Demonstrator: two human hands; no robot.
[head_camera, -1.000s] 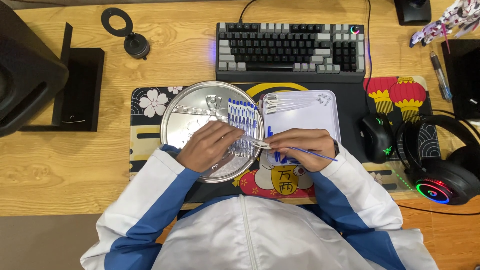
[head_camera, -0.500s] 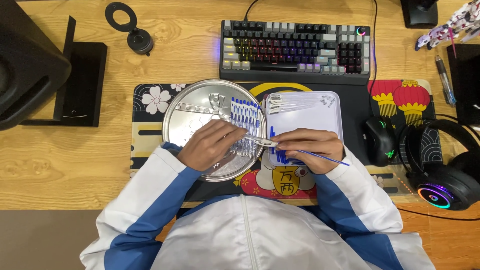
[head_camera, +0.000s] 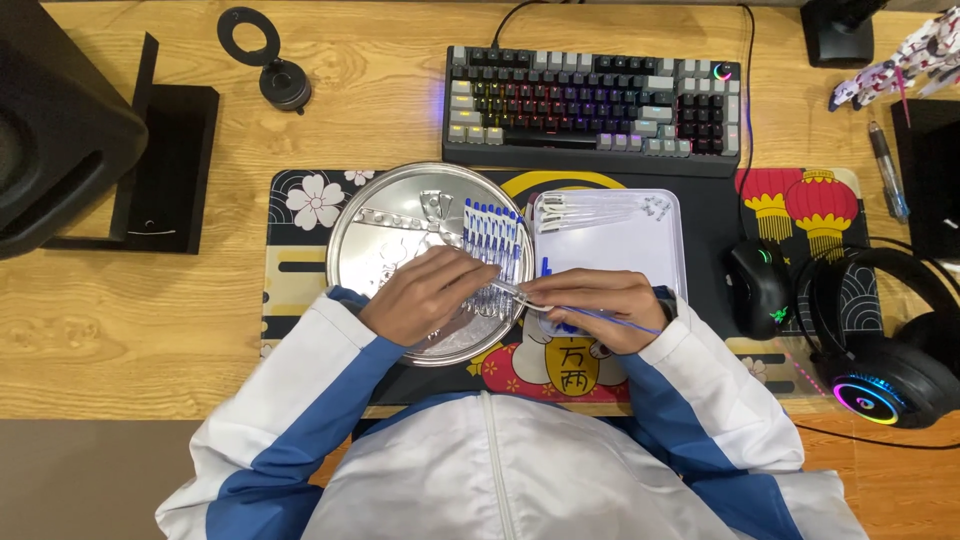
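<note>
Little has moved since earlier: both hands stay put. Left hand (head_camera: 425, 293) rests on round silver metal tray (head_camera: 380, 235), pinching clear pen barrel (head_camera: 505, 291); right hand (head_camera: 597, 306) grips thin blue refill (head_camera: 610, 317) beside white rectangular tray (head_camera: 640, 255).

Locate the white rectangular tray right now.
In the head view, the white rectangular tray lies on the desk mat, just right of the round silver tray, below the keyboard and left of the black mouse.
</note>
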